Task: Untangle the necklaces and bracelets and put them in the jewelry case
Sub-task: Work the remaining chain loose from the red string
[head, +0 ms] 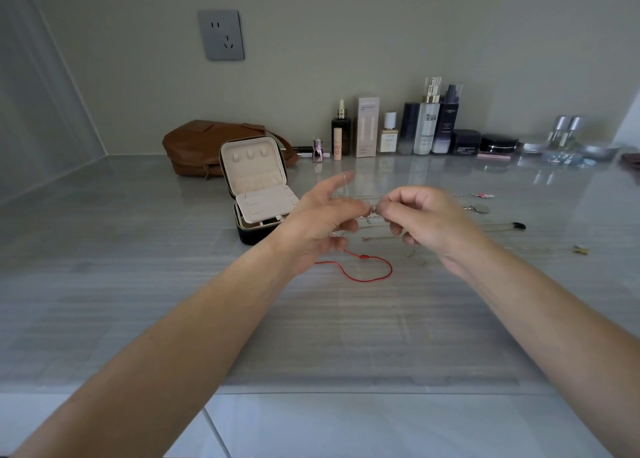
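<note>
A grey, glossy, streaked stone desk [138, 249] runs back to a plain wall lined with glass and plastic bottles [427, 125].

Both my hands are raised just above it, close together. The left hand [318, 222] and right hand [426, 222] each pinch the same fine silver chain [360, 197] where their fingertips nearly meet. A strand is looped over the left forefinger.

I judge this as the untangling step, mid-knot, with nothing stowed from this chain yet. The next move calls for a slow, light tease apart. The links are hair-thin and would snag or kink under a tug.

The jewelry case [256, 187] stands open just beyond the left hand, dark and zip-edged with soft pale lining. A red cord bracelet [377, 277] lies limp under the left wrist. More thin chains [377, 238] lie beneath and beyond the right hand.
</note>
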The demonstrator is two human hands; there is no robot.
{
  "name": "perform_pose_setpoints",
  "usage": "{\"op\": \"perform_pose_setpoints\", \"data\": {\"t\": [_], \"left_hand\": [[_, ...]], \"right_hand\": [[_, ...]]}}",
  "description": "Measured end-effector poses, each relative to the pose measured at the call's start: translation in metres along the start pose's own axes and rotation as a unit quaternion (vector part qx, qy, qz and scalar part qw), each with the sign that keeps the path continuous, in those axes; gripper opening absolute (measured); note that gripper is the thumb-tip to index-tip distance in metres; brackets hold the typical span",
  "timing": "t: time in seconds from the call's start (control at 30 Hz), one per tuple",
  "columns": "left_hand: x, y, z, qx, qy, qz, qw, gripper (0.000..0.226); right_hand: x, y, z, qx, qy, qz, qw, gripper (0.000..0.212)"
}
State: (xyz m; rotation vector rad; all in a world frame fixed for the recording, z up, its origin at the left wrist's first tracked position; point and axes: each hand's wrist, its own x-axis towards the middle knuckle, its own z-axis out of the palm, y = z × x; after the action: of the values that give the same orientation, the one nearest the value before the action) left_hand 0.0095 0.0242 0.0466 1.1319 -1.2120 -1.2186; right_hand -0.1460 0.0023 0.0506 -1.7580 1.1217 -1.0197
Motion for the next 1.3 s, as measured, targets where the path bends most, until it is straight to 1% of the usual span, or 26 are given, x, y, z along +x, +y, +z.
{"op": "perform_pose_setpoints", "data": {"t": [0.13,0.17,0.23,0.33,0.47,0.57,0.7,0.83,0.87,0.93,1.0,1.07,1.2,1.3], "left_hand": [[-0.0012,0.0004,-0.0004,0.010,-0.013,-0.017,1.000,0.014],[-0.0013,-0.0001,-0.0006,0.017,-0.016,-0.019,1.000,0.009],[-0.0016,-0.0009,-0.0004,0.029,-0.027,-0.022,0.999,0.005],[-0.0022,-0.0015,0.0014,0.067,-0.032,-0.019,0.997,0.004],[-0.0009,-0.0026,0.0031,0.109,0.006,0.008,0.994,0.007],[-0.0007,-0.0008,0.0022,0.109,0.028,0.022,0.993,0.009],[-0.0013,0.0032,0.0020,0.087,0.053,0.036,0.994,0.013],[-0.0016,0.0028,0.0025,0.096,0.043,0.037,0.994,0.012],[-0.0015,0.0024,0.0024,0.099,0.037,0.037,0.994,0.011],[-0.0012,0.0021,0.0026,0.117,0.021,0.037,0.992,0.011],[-0.0017,0.0018,0.0043,0.141,0.003,0.038,0.989,0.013],[-0.0025,0.0018,0.0055,0.151,-0.004,0.040,0.988,0.017],[-0.0037,0.0026,0.0058,0.146,0.003,0.037,0.989,0.016],[-0.0032,0.0021,0.0055,0.141,0.016,0.034,0.989,0.014]], "right_hand": [[0.0010,0.0007,-0.0022,0.026,-0.011,0.009,1.000,0.012],[0.0010,0.0008,-0.0029,0.034,-0.013,0.011,0.999,0.010],[0.0008,0.0010,-0.0039,0.040,-0.015,0.015,0.999,0.009],[0.0008,0.0009,-0.0041,0.043,-0.020,0.013,0.999,0.009],[0.0013,0.0007,-0.0041,0.026,-0.021,0.009,0.999,0.013],[0.0017,0.0017,-0.0048,0.029,-0.028,0.010,0.999,0.014],[0.0005,0.0007,-0.0062,0.010,-0.046,0.007,0.999,0.007],[-0.0002,0.0006,-0.0038,-0.011,-0.043,0.001,0.999,0.013],[0.0000,0.0002,-0.0037,0.003,-0.041,0.003,0.999,0.014],[0.0010,-0.0003,-0.0042,0.070,-0.038,0.011,0.997,0.018],[0.0020,-0.0011,-0.0050,0.151,-0.038,0.023,0.987,0.022],[0.0029,-0.0018,-0.0053,0.204,-0.040,0.040,0.977,0.024],[0.0049,-0.0007,-0.0045,0.247,-0.039,0.062,0.966,0.025],[0.0060,-0.0008,-0.0061,0.246,-0.046,0.066,0.966,0.025]]}}
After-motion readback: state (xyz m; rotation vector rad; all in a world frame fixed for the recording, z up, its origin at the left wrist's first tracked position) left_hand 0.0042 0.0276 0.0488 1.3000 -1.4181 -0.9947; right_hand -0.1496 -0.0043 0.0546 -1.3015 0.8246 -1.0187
